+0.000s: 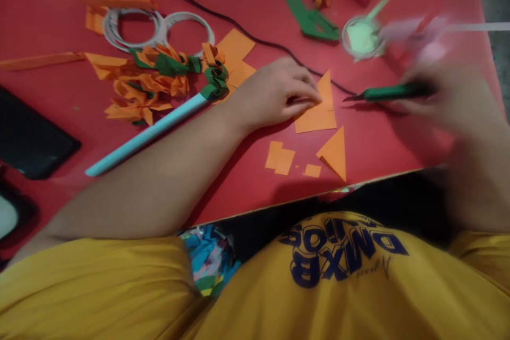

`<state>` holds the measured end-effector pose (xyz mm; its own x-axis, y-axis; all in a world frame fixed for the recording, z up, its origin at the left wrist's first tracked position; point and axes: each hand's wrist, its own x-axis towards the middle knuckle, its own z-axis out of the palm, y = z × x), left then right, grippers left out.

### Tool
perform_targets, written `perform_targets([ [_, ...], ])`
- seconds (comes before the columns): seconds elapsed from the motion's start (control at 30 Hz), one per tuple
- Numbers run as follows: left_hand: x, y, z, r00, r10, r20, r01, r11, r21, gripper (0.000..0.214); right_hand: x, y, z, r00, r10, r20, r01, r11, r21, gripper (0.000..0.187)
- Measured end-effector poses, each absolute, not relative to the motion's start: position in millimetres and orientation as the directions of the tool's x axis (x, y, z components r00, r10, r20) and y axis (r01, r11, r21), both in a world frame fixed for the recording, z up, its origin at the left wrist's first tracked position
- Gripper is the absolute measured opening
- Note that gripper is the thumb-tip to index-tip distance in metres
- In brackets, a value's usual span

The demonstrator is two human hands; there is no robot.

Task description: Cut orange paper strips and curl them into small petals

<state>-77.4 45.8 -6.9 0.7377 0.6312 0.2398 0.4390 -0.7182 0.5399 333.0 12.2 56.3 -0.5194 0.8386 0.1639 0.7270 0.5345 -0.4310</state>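
My left hand [285,87] lies on the table with its fingers curled together. They press on the left side of an orange paper piece [324,109] with a pointed top. In my right hand [442,93], blurred by motion, is a green-handled knife [392,92]. Its dark pointed blade faces left, a little right of the orange paper and apart from it. Nearer the table edge lie a folded orange triangle [336,154] and small orange scraps [280,158]. More orange sheets [235,53] sit behind my left wrist.
Orange paper flowers [139,98] and a light-blue tube [147,134] lie beside my left forearm. Behind them are white tape rings [191,15]. A black cord [255,37] crosses the red table. A green paper piece [313,21] and a round container [362,37] stand further back.
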Motion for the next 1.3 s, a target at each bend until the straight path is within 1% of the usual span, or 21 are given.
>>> perform_targets([
  [0.07,-80.5,51.4,-11.0,0.736,0.63,0.249,0.451,-0.73,0.513,0.04,330.7,13.5,57.9,-0.485,0.864,0.133,0.733,0.485,-0.477,0.035],
  [0.13,-83.4,55.7,-16.8,0.725,0.64,0.256,0.473,-0.732,0.49,0.042,324.5,14.2,53.8,-0.49,0.859,0.148,0.691,0.486,-0.535,0.036],
  [0.23,-85.1,58.1,-26.1,0.713,0.654,0.255,0.497,-0.727,0.475,0.045,306.8,12.2,45.3,-0.506,0.848,0.159,0.656,0.499,-0.566,0.027],
  [0.3,-84.6,58.2,-30.7,0.706,0.666,0.242,0.508,-0.714,0.482,0.048,291.9,9.9,41.1,-0.528,0.83,0.18,0.64,0.529,-0.557,0.023],
  [0.4,-83.2,58.2,-33.5,0.702,0.679,0.213,0.519,-0.694,0.499,0.054,273.1,8.1,34.6,-0.569,0.789,0.232,0.618,0.596,-0.513,0.021],
  [0.5,-82.8,58.7,-31.7,0.71,0.674,0.205,0.515,-0.695,0.502,0.052,263.7,7.4,26.6,-0.564,0.796,0.22,0.658,0.594,-0.463,0.019],
  [0.67,-83.7,58.8,-26.7,0.722,0.651,0.235,0.484,-0.717,0.501,0.048,260.9,4.9,19.4,-0.536,0.804,0.257,0.69,0.593,-0.415,0.019],
  [0.83,-84.9,59.8,-26.7,0.725,0.647,0.235,0.49,-0.725,0.483,0.049,261.0,6.2,15.3,-0.538,0.798,0.273,0.677,0.602,-0.424,0.019],
  [1.17,-85.4,60.5,-29.2,0.721,0.646,0.25,0.482,-0.727,0.49,0.048,262.1,7.8,9.5,-0.531,0.811,0.244,0.678,0.58,-0.451,0.017],
  [1.3,-84.6,60.5,-26.8,0.725,0.652,0.22,0.493,-0.715,0.495,0.049,262.9,8.9,10.5,-0.546,0.797,0.26,0.67,0.601,-0.436,0.018],
])
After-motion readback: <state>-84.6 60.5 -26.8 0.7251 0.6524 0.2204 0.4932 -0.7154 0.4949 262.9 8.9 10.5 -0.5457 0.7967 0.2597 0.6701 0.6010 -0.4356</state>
